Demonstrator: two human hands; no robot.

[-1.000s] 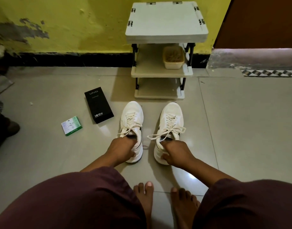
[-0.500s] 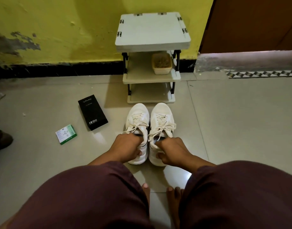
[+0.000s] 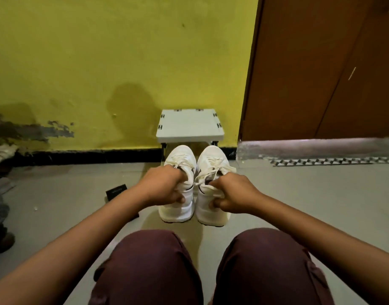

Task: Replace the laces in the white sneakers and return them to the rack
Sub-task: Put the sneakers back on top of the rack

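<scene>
Two laced white sneakers hang side by side in the air, toes pointing away from me toward the rack (image 3: 190, 126). My left hand (image 3: 162, 187) grips the left sneaker (image 3: 179, 208) at its heel collar, fingers inside the opening. My right hand (image 3: 233, 193) grips the right sneaker (image 3: 212, 213) the same way at its heel. Loose white lace ends drape over both hands. The small grey rack stands against the yellow wall just beyond the shoes; only its top shelf shows, the lower shelves hidden behind the sneakers.
A black box (image 3: 116, 191) lies on the tiled floor to the left, partly behind my left forearm. A brown door (image 3: 321, 67) with a raised sill (image 3: 310, 148) is at the right. My knees in maroon trousers (image 3: 211, 267) fill the bottom.
Both hands brought the sneakers together, then lifted them off the floor and carried them toward the rack. My view rose and tilted up; the green packet is out of sight.
</scene>
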